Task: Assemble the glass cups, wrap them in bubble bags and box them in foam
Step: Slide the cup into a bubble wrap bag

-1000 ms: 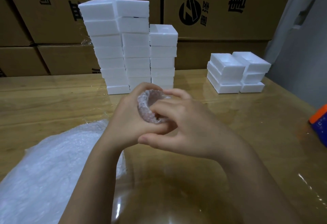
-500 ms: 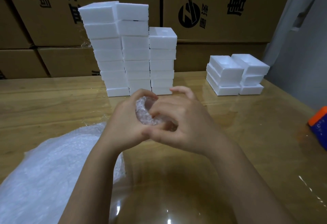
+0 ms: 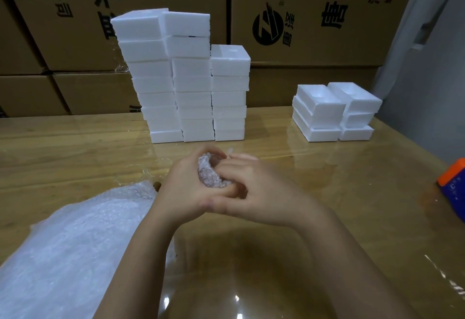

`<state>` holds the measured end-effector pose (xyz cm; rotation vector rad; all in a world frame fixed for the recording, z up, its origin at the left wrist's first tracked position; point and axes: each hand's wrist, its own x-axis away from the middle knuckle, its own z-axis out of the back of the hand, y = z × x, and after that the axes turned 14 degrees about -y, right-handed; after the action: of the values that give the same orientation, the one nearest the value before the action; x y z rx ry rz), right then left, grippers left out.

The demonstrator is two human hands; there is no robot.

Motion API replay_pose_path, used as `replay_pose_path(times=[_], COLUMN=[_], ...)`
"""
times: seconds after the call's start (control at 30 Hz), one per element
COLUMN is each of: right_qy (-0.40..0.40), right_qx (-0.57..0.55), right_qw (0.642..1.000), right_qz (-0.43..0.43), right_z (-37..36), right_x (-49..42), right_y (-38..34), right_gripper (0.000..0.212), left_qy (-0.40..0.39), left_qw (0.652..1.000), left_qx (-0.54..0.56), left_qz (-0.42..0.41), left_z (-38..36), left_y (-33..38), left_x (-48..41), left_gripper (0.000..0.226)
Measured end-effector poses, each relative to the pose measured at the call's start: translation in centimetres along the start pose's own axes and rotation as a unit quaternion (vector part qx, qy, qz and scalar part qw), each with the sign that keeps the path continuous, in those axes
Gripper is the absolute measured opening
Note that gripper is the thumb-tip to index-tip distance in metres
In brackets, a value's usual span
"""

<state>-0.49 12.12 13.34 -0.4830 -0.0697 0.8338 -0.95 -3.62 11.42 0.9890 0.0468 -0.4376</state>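
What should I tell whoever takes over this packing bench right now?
The left hand grips the bubble-wrapped bundle; the right hand pinches its wrap. What is inside is hidden.
Spare bubble bags lie near left on the table; closed foam boxes are stacked at the back, open foam halves back right.
Done: wrapping looks nearly finished.
To do: seat the bundle in an open foam half and close it.

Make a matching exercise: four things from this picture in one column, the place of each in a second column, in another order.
1. small bubble-wrapped bundle
2. tall stacks of white foam boxes
3. low stacks of open white foam trays
4. heap of clear bubble bags

A. far right of wooden table
B. near left
C. gripped by left hand and right hand
D. far middle, before the cardboard cartons

Pairs: 1-C, 2-D, 3-A, 4-B
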Motion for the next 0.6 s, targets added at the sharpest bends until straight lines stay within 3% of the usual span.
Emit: replay_pose_path(times=[0.07,0.1,0.17,0.23,0.37,0.6], right_qy=[-0.041,-0.025,0.069,0.165,0.226,0.126], right_qx=[-0.150,-0.215,-0.300,-0.330,-0.207,0.032], right_qw=[0.988,0.976,0.951,0.928,0.911,0.890], right_qz=[-0.009,0.005,0.030,-0.040,-0.276,-0.436], right_z=[1.2,2.0,3.9,5.4,7.3,11.2], right_x=[0.1,0.0,-0.4,-1.4,-2.8,-2.9], right_y=[0.9,1.7,4.6,8.6,18.5,28.4], right_gripper=[0.022,0.021,0.029,0.032,0.020,0.026], left_qy=[0.012,0.023,0.055,0.086,0.119,0.151], left_qw=[1.000,1.000,0.998,0.996,0.993,0.983], left_qx=[-0.013,-0.020,-0.020,-0.014,-0.001,0.089], left_qz=[0.006,0.006,0.002,-0.005,-0.023,-0.057], left_z=[-0.3,-0.5,-1.1,-1.7,-1.8,-0.7], left_y=[-0.3,-0.2,0.0,0.2,0.2,-0.3], left_x=[-0.1,-0.1,-0.1,-0.1,0.2,0.1], left_gripper=[0.048,0.050,0.052,0.052,0.050,0.047])
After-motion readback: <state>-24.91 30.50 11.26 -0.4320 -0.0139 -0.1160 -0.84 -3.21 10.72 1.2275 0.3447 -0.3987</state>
